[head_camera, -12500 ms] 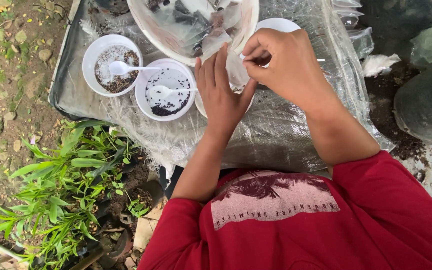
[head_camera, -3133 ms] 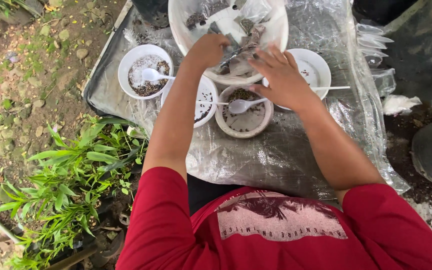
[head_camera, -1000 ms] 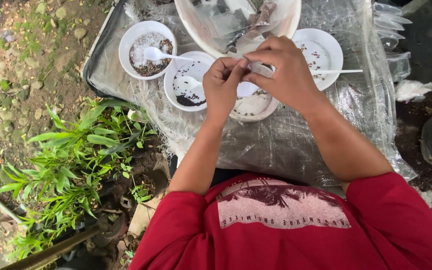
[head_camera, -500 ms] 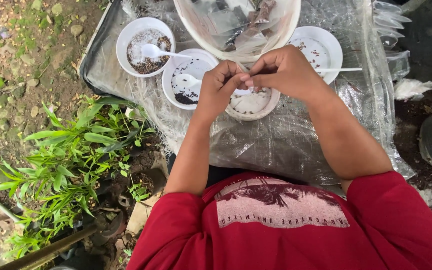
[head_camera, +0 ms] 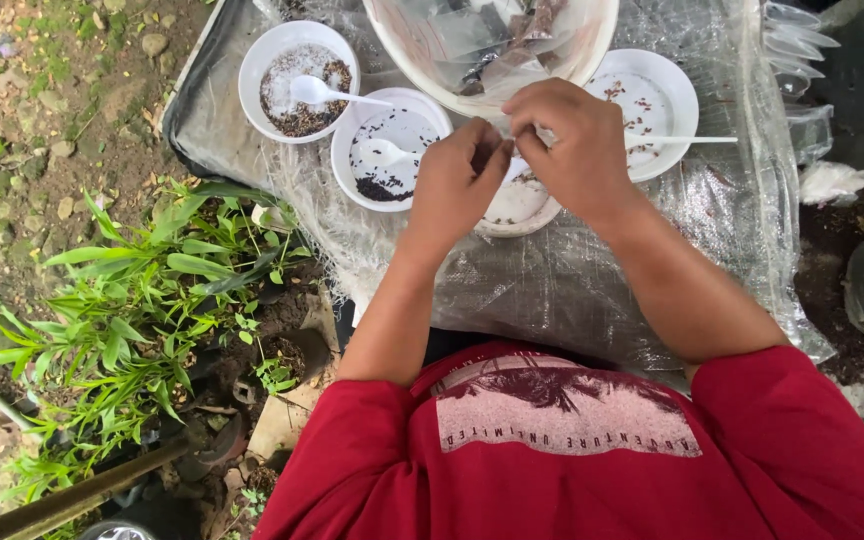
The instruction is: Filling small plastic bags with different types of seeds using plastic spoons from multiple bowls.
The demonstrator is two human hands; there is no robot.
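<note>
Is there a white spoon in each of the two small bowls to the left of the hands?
Yes: a white spoon lies in the far left bowl, and another spoon in the next bowl.

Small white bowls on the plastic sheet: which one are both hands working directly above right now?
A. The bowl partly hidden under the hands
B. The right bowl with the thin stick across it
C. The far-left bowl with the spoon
A. The left hand and right hand meet fingertip to fingertip over the partly hidden bowl; the far-left bowl and the right bowl lie uncovered to either side.

Outdoor garden spot: seedlings (head_camera: 142,330), stony soil (head_camera: 42,120).
</note>
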